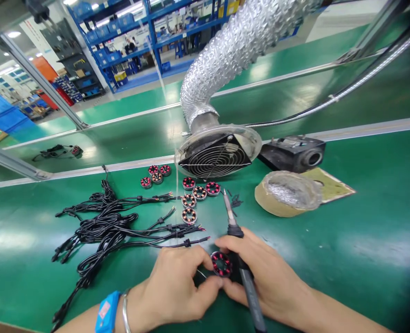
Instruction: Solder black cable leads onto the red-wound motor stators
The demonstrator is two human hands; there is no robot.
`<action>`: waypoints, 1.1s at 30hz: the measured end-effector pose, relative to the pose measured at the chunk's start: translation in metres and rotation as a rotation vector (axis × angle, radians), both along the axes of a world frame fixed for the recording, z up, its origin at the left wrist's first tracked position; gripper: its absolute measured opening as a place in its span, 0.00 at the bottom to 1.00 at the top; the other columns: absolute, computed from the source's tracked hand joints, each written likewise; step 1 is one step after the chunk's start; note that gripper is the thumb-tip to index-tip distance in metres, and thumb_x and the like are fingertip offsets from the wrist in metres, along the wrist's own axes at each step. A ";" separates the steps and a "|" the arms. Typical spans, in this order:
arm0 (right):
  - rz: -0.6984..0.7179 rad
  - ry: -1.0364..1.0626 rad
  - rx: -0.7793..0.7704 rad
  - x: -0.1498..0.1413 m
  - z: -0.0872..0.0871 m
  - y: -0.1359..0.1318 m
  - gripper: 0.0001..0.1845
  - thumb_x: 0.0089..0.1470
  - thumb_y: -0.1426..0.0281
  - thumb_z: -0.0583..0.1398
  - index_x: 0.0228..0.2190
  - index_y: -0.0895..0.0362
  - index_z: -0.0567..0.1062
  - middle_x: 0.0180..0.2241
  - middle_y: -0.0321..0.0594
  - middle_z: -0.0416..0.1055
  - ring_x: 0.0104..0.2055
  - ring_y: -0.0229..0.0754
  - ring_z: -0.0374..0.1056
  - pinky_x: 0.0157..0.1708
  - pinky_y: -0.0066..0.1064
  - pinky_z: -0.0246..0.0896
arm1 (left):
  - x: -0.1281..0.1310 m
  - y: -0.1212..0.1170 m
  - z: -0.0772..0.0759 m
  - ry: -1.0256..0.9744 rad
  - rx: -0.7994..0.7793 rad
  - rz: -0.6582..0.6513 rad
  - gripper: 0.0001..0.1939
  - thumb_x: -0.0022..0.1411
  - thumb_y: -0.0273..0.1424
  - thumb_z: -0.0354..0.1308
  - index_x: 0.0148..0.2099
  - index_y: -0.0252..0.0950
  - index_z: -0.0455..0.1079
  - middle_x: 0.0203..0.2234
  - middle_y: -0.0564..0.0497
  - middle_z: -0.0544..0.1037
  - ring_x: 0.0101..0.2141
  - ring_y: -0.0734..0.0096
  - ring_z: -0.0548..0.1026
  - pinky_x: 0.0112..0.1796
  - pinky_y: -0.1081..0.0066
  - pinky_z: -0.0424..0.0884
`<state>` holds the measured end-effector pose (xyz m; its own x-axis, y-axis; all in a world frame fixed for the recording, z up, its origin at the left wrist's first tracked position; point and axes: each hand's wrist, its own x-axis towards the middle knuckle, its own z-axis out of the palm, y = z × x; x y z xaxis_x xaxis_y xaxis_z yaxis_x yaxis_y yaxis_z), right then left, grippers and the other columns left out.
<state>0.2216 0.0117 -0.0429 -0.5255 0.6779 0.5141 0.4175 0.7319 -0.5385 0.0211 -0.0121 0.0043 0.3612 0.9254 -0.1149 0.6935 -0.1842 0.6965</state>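
A ring-shaped motor stator with red copper windings (221,264) is pinched between the thumb and forefinger of my left hand (177,282). A thin silvery wire (201,274) shows in the gap of that hand; where it ends is hidden. My right hand (264,273) is wrapped round a soldering iron (250,291), whose tip points up and away from me. The right fingertips also meet the stator's right side. Beyond the hands lie several more stators (200,193), some red and some copper-coloured. To the left are bundles of black cables (104,226) with bare coloured wire ends.
A fume extractor hood with a fan grille (219,159) hangs from a silver flexible duct (222,60) at the back. Right of it stand a black iron holder (295,152) and a tape-wrapped, foil-lined bowl (288,193). Small black pieces (236,202) lie near the iron's tip.
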 end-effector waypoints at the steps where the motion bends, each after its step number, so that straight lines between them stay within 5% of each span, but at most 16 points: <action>1: -0.002 -0.004 -0.003 0.000 -0.001 0.000 0.20 0.53 0.74 0.57 0.49 0.55 0.61 0.33 0.41 0.69 0.32 0.44 0.62 0.30 0.34 0.66 | 0.001 -0.002 -0.002 0.004 0.046 -0.033 0.03 0.56 0.30 0.59 0.34 0.37 0.70 0.18 0.58 0.66 0.19 0.77 0.61 0.24 0.74 0.53; 5: 0.006 0.000 -0.022 -0.001 -0.003 0.000 0.20 0.54 0.73 0.57 0.48 0.55 0.61 0.33 0.40 0.69 0.32 0.44 0.62 0.29 0.33 0.65 | 0.001 -0.004 -0.009 0.034 0.068 -0.092 0.05 0.63 0.30 0.54 0.35 0.39 0.70 0.23 0.55 0.74 0.22 0.73 0.67 0.26 0.73 0.58; 10: 0.013 0.041 -0.094 0.001 0.000 -0.001 0.21 0.51 0.75 0.59 0.46 0.53 0.62 0.34 0.39 0.70 0.34 0.44 0.62 0.31 0.33 0.65 | -0.005 0.003 0.000 0.072 0.017 -0.094 0.05 0.64 0.28 0.50 0.34 0.39 0.63 0.21 0.56 0.68 0.21 0.73 0.64 0.25 0.73 0.56; 16: 0.023 0.104 -0.104 0.003 0.002 0.002 0.19 0.51 0.76 0.59 0.45 0.53 0.63 0.34 0.37 0.71 0.32 0.41 0.64 0.32 0.31 0.64 | -0.008 0.011 0.016 0.001 -0.212 -0.002 0.07 0.66 0.33 0.51 0.34 0.38 0.63 0.17 0.61 0.58 0.20 0.76 0.57 0.23 0.74 0.51; 24: 0.054 0.112 -0.129 0.002 -0.001 0.000 0.19 0.52 0.78 0.58 0.44 0.52 0.63 0.36 0.37 0.72 0.34 0.41 0.66 0.34 0.29 0.64 | -0.005 0.013 0.005 -0.317 -0.580 0.102 0.15 0.62 0.41 0.53 0.29 0.37 0.62 0.16 0.62 0.54 0.19 0.79 0.50 0.20 0.75 0.46; 29: 0.001 -0.036 -0.082 0.001 -0.004 0.001 0.22 0.49 0.74 0.65 0.44 0.52 0.63 0.34 0.38 0.69 0.34 0.46 0.64 0.32 0.34 0.62 | -0.004 0.009 0.008 -0.083 -0.197 0.069 0.06 0.57 0.32 0.59 0.29 0.37 0.67 0.14 0.62 0.53 0.17 0.79 0.50 0.20 0.74 0.47; 33: 0.032 -0.091 -0.066 0.000 -0.002 0.002 0.29 0.47 0.69 0.68 0.48 0.54 0.62 0.34 0.40 0.68 0.33 0.47 0.63 0.31 0.35 0.61 | 0.003 0.000 0.001 0.039 0.074 -0.138 0.08 0.59 0.28 0.57 0.42 0.38 0.73 0.24 0.54 0.77 0.22 0.74 0.69 0.26 0.73 0.61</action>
<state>0.2213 0.0135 -0.0452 -0.5899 0.6906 0.4184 0.4433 0.7101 -0.5471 0.0244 -0.0120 0.0050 0.4817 0.8739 -0.0650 0.6846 -0.3289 0.6505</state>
